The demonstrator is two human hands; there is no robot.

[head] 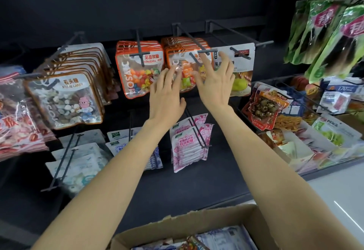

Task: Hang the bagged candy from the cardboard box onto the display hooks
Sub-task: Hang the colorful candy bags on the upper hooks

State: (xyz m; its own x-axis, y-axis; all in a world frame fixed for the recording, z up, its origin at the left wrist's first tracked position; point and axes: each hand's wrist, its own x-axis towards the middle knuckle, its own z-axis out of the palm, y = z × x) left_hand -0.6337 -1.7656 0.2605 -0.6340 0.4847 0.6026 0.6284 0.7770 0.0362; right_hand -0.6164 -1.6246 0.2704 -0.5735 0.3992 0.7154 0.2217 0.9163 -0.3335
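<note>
Head view: our left hand (167,94) and right hand (214,80), fingers spread, settle the orange candy bag (187,76) on its hook (194,57); next, we judge, fetch from the cardboard box (197,228).

Two bare hands reach toward display: left hand (165,94), right hand (214,80). One open cardboard box (197,228) at bottom edge, bags inside too hidden to count. Three display hooks (194,39) in upper row with orange-edged bags: stone candy bags (65,100), colour bean bags (138,72), cube candy bags (187,66). One white bag (241,68) at right. Two pink bags (190,145) visible below; stacks behind fronts uncountable.
</note>
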